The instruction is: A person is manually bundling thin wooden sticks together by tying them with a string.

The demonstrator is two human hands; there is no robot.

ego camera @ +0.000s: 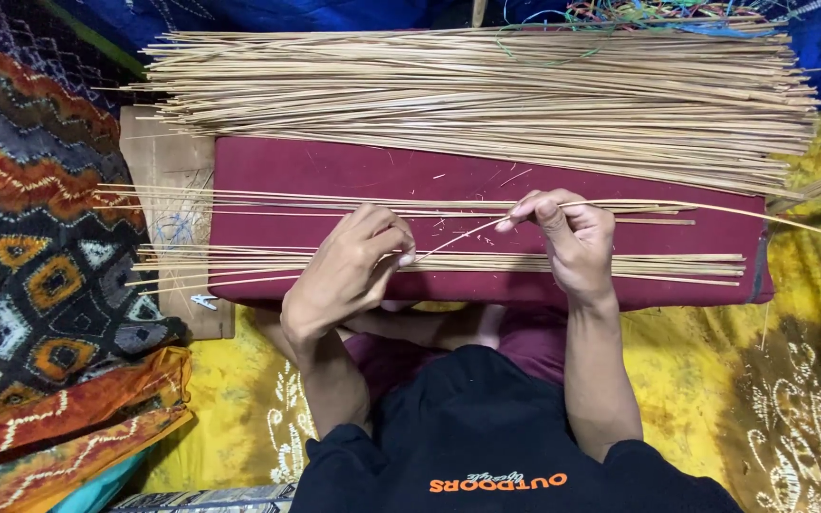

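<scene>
No packages, signs or screens are seen; only an orange printed mark is shown on the black shirt, bottom centre.

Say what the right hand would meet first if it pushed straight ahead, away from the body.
The right hand would likely first cross the thin strips on the maroon pad, then the big bundle.

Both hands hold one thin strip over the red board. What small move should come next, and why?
Probably the right hand should slide further out along the thin strip. The strip's long end trails free past the maroon board, while the left hand pinches its near tip. Both hands grip close together, so most of the strip is unsupported.
</scene>
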